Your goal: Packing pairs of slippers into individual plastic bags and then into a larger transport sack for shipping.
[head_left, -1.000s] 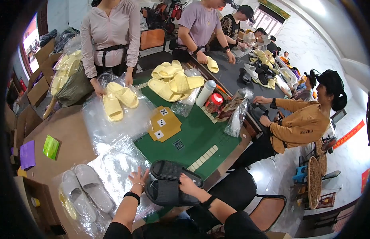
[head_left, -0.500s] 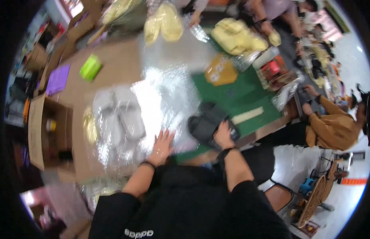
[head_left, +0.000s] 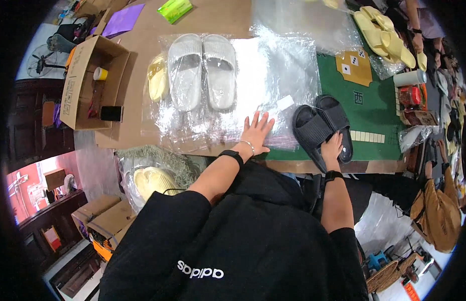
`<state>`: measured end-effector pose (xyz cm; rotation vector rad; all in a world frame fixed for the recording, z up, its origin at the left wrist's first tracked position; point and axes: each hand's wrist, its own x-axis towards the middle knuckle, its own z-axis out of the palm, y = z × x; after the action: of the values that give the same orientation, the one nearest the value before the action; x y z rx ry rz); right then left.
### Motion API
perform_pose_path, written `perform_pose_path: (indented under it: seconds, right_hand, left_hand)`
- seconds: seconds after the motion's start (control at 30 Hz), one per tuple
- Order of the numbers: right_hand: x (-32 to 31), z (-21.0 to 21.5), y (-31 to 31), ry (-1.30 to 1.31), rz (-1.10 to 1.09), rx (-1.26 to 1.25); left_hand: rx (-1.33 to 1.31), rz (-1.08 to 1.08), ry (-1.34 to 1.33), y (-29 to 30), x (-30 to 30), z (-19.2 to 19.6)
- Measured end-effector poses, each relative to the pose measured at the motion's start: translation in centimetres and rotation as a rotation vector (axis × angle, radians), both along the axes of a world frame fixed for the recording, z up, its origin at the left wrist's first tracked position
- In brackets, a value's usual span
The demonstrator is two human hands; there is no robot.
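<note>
Fingers spread, the left hand (head_left: 256,132) presses flat on the clear plastic bags (head_left: 273,75) stacked on the brown table (head_left: 142,128), gripping nothing. At the table's near edge the right hand (head_left: 332,149) rests on the pair of black slippers (head_left: 323,128) lying on the green mat (head_left: 381,108); whether its fingers close cannot be told. White slippers (head_left: 203,70) sit bagged further back

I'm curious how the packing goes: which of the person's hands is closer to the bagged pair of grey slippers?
Left. The left hand lies flat on the clear plastic just below the grey slippers; the right hand is farther off, on the black slippers.
</note>
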<state>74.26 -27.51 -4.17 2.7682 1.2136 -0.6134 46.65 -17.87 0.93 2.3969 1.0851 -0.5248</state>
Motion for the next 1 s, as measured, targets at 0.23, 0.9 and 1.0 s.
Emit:
perform_pose_path:
  seconds: [0.23, 0.9, 1.0]
  right_hand:
    - [0.1, -1.0, -0.8, -0.152, 0.068, 0.108]
    - [1.9, 1.8, -3.5, 0.005, -0.024, 0.646]
    - [1.8, 2.6, -5.6, -0.010, -0.021, 0.616]
  left_hand:
    - [0.005, 0.013, 0.006, -0.3, 0.4, 0.0]
    - [0.146, 0.087, -0.114, 0.8, 0.3, -1.1]
    - [0.166, 0.080, -0.197, 0.9, 1.2, -0.1]
